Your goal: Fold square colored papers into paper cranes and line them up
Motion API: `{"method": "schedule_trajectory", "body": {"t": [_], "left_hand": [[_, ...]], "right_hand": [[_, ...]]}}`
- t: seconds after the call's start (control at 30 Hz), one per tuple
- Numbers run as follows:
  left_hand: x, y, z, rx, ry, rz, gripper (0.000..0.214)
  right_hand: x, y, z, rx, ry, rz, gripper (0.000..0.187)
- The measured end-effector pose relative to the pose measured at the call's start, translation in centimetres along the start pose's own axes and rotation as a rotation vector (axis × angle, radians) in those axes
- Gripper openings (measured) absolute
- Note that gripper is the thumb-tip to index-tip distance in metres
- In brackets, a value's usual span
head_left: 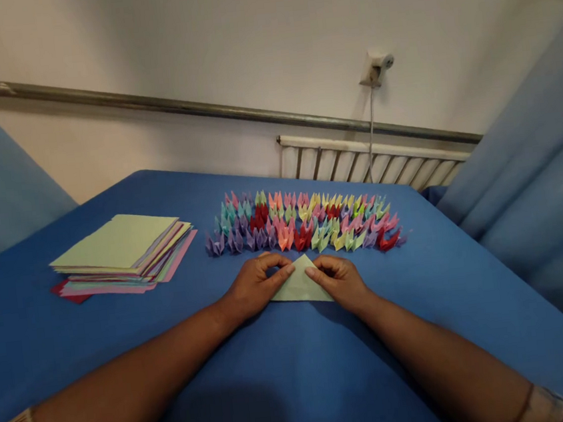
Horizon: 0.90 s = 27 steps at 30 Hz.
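Note:
A pale green sheet of paper (301,285), folded into a triangle, lies just above the blue tabletop with its point away from me. My left hand (259,282) pinches its left sloping edge between thumb and fingers. On the opposite edge, my right hand (342,281) grips the paper the same way, thumb on top. Just beyond my hands stand rows of small folded paper cranes (303,235) in purple, red, pink, yellow, green and teal. The undersides of the paper and some fingertips are hidden.
To the left, a stack of coloured paper sheets (118,241) sits on the blue table (186,355), pale green on top. Behind the table are a white radiator (346,159), a metal pipe (190,108) and a wall socket with a plug (374,69). Blue curtains (543,163) hang at both sides.

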State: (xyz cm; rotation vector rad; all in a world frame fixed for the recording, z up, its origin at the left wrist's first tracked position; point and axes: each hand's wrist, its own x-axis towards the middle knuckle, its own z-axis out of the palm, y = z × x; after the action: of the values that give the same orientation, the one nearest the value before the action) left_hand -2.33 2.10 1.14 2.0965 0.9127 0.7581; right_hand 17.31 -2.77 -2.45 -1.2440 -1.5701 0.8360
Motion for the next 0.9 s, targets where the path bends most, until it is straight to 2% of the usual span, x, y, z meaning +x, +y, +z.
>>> {"method": "schedule_trajectory", "body": {"t": [0.4, 0.6, 0.7, 0.8, 0.9], "left_hand": [[-0.2, -0.1, 0.0, 0.082, -0.042, 0.037, 0.027], [-0.2, 0.1, 0.1, 0.119, -0.071, 0.027, 0.031], [-0.1, -0.2, 0.1, 0.215, -0.109, 0.015, 0.031], [0.1, -0.8, 0.1, 0.329, -0.118, -0.011, 0.027], [0.2, -1.4, 0.0, 0.392, -0.114, -0.034, 0.026]], "right_hand": [[-0.1, -0.4, -0.1, -0.056, 0.0, -0.027, 0.028], [-0.1, 0.4, 0.3, -0.01, -0.004, 0.054, 0.031], [0.2, 1.2, 0.4, -0.032, 0.036, 0.093, 0.033], [0.6, 1.5, 0.0, -0.128, 0.084, 0.124, 0.034], [0.7, 0.9, -0.6, -0.356, 0.14, 0.104, 0.023]]}}
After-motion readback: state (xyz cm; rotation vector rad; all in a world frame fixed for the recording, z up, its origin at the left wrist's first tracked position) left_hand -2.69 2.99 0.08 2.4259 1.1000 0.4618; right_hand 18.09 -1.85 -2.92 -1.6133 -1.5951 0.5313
